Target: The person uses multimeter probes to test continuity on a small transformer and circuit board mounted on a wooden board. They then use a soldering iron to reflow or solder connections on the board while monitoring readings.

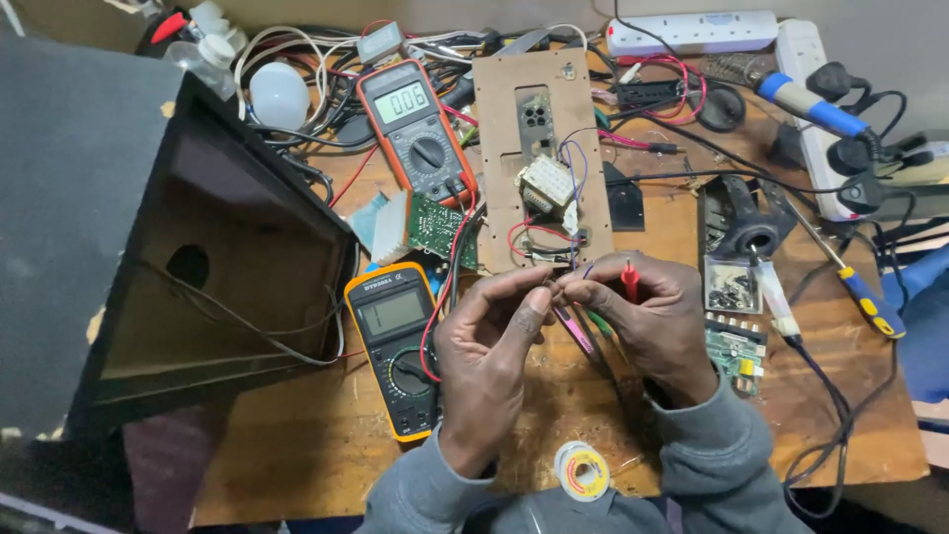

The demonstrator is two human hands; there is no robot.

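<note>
- The left hand is curled nearly closed, thumb and forefinger tips pinched together on a thin wire end just below the flat brown fibreboard panel.
- The right hand is likewise curled, its fingertips meeting the left's on the same wire, with a slim red plastic probe standing up between its fingers.
- The wire sits between both sets of fingertips, above the worn, scratched wooden tabletop; its colour is too fine to tell.
- The panel carries a small boxy transformer with looping red and purple leads.
- A yellow-cased multimeter with a grey screen and round dial lies just left of the left hand; an orange-cased multimeter lies further up.
- A green printed circuit board rests between the two meters.
- A matt black angular speaker cabinet with a round hole fills the left side.
- A blue-handled soldering iron lies upper right, and a small reel of solder wire sits near the grey sleeves.
</note>
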